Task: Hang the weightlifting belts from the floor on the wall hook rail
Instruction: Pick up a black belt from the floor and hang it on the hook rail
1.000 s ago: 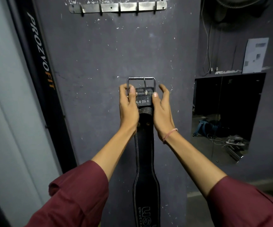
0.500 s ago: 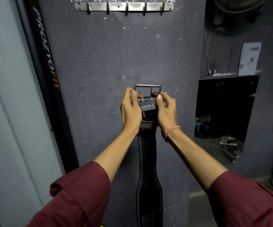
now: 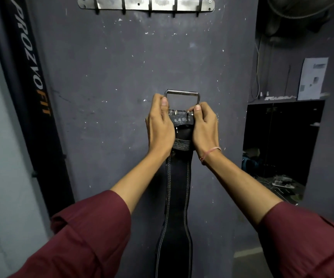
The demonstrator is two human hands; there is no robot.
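Note:
A black leather weightlifting belt [image 3: 177, 197] with white stitching hangs straight down in front of the grey wall. Its steel buckle [image 3: 182, 93] points up. My left hand [image 3: 160, 127] grips the belt's top end on the left side, thumb against the buckle frame. My right hand [image 3: 205, 127] grips the same end on the right. The metal hook rail [image 3: 146, 4] with several empty hooks is fixed to the wall well above the buckle, at the top of the view.
A black banner [image 3: 31, 87] with lettering runs down the wall at the left. To the right is a dark opening [image 3: 278, 147] with clutter and cables on the floor, a paper sheet [image 3: 312, 79] above it and a fan [image 3: 298, 9] at top right.
Both hands closed tighter on the belt's buckle end; the buckle prong has folded down. The hook rail sits lower in the view, so the view has tilted up.

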